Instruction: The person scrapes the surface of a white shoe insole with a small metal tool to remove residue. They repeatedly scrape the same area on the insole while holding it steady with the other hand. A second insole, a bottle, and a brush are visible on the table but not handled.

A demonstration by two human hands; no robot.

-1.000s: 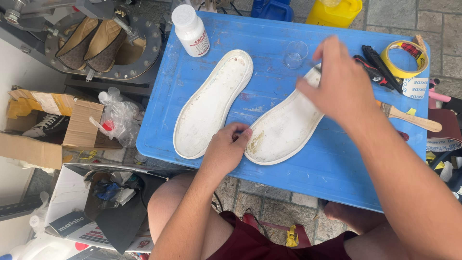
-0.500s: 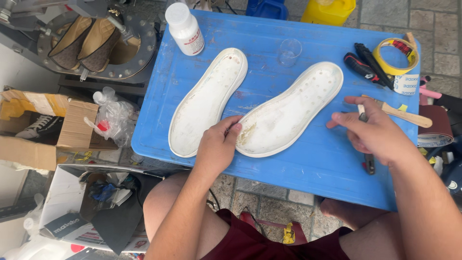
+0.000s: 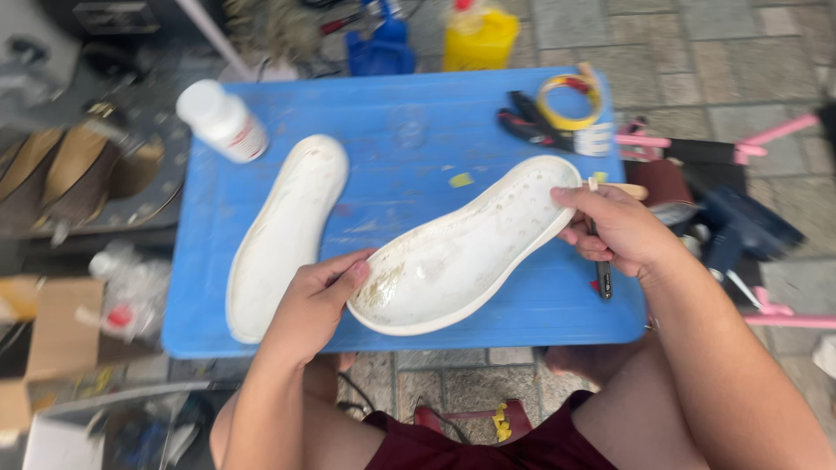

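Note:
Two white rubber shoe soles lie on a blue table (image 3: 409, 187). My left hand (image 3: 318, 305) grips the heel end of the right sole (image 3: 466, 248), which has a yellowish glue stain near the heel. My right hand (image 3: 614, 231) touches that sole's toe end with its fingertips while holding a thin dark tool (image 3: 603, 278) that points down toward the table's front edge. The left sole (image 3: 283, 231) lies untouched beside my left hand.
A white bottle (image 3: 222, 120) lies at the table's back left. A clear cup (image 3: 407, 126), black pliers (image 3: 527, 117), a yellow tape roll (image 3: 570, 100) and a wooden brush handle (image 3: 631, 190) sit toward the back right. Brown shoes (image 3: 74, 170) rest at the left; pink-handled tools (image 3: 740, 144) at the right.
My right hand came from the table's right side, with the thin tool in it, to the toe of the right sole. The left hand kept hold of the heel. The view shifted.

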